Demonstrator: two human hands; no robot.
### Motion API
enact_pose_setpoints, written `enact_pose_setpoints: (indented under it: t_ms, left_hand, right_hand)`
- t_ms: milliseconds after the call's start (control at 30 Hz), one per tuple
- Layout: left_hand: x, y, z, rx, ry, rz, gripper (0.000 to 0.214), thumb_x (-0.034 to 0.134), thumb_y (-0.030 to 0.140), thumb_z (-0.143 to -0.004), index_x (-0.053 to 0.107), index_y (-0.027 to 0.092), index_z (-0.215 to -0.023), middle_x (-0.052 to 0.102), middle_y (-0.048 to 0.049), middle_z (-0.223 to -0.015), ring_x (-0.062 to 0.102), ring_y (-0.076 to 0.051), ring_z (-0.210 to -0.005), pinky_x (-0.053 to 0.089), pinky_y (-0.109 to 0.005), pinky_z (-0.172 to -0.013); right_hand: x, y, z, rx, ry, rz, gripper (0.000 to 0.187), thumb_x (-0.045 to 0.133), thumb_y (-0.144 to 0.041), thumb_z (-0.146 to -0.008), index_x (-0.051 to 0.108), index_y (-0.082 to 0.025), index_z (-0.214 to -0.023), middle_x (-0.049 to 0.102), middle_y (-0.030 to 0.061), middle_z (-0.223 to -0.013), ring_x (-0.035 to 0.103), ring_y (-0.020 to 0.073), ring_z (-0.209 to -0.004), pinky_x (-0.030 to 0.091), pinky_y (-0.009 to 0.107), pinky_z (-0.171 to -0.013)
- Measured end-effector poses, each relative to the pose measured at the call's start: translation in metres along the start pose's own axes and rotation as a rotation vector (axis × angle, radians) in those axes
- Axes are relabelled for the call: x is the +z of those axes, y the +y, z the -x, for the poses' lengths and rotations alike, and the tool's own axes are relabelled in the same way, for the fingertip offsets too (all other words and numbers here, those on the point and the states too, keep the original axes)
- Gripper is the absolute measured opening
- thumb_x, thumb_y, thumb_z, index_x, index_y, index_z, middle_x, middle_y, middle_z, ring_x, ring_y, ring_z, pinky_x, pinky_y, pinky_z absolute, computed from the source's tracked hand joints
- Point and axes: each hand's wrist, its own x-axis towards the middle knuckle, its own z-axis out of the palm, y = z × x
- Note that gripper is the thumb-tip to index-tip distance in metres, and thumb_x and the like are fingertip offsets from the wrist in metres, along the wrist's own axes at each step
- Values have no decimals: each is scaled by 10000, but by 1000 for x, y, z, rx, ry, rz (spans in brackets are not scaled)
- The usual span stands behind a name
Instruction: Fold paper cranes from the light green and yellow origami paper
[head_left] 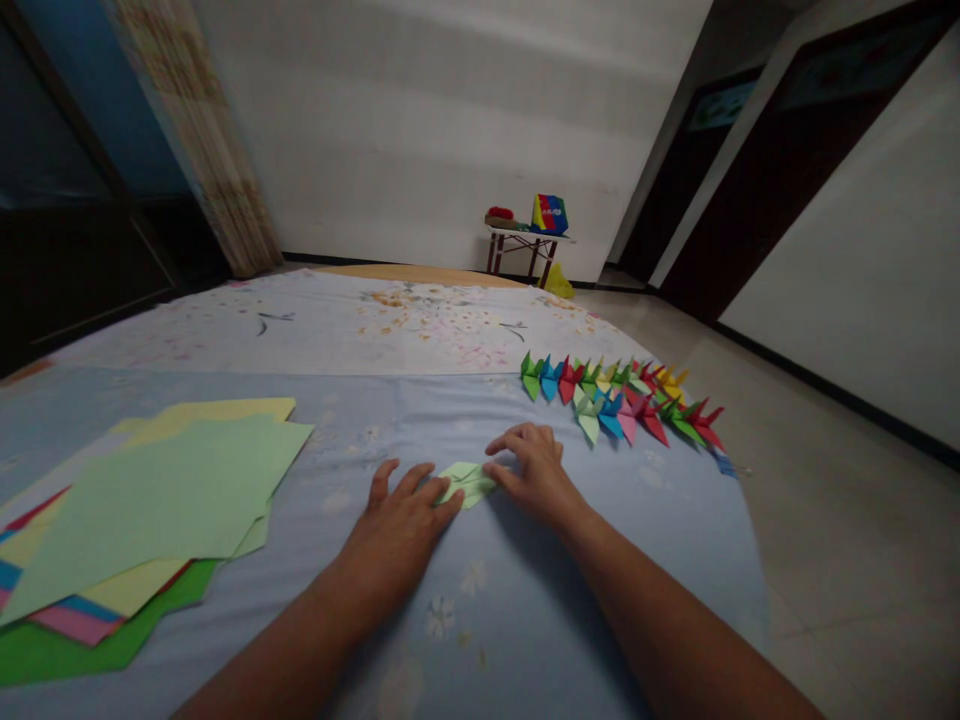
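Observation:
A small piece of pale green folded paper point(468, 484) lies on the blue tablecloth between my hands, with crease lines across its middle. My left hand point(401, 515) holds its left end with thumb and index finger, the other fingers spread over the cloth. At the opposite end, my right hand point(536, 470) has its thumb and curled index finger on the paper's edge. The right hand's remaining fingers are bent, and part of the paper's right edge is hidden beneath the fingertips.
To the left is a stack of coloured paper sheets point(172, 490), pale green on top. Several folded paper cranes point(607, 412) stand in two rows at the right. The floral tablecloth point(450, 620) covers a round table. Against the far wall, a small table point(525, 236) carries a colourful box point(550, 214).

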Motion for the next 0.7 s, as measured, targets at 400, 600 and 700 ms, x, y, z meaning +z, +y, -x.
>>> enact_pose_setpoints:
  t_ms: [400, 600, 700]
  left_hand:
    - [-11, -5, 10, -10, -13, -38, 437, 461, 62, -800, 604, 340, -1105, 600, -5, -1218, 379, -325, -1247, 101, -640, -987]
    - [-27, 5, 13, -118, -14, -138, 313, 456, 85, -799, 703, 237, -915, 636, -86, -1143, 455, -322, -1183, 168, -586, -996]
    - [-23, 22, 10, -140, 50, -90, 365, 458, 147, -819, 604, 242, -1140, 582, -72, -1237, 425, -276, -1221, 154, -550, -1032]
  right_hand:
    - [18, 0, -1, -109, -104, 53, 198, 651, -413, -758, 678, -412, -954, 582, 30, -1015, 390, 238, -985, 260, 390, -810]
    - [20, 0, -1, -110, -91, 57, 195, 668, -409, -743, 684, -407, -937, 584, 27, -1014, 390, 236, -983, 260, 380, -803]
    - [21, -1, 0, -125, -79, 69, 199, 652, -406, -759, 671, -427, -956, 582, 23, -1011, 388, 232, -987, 259, 377, -806]
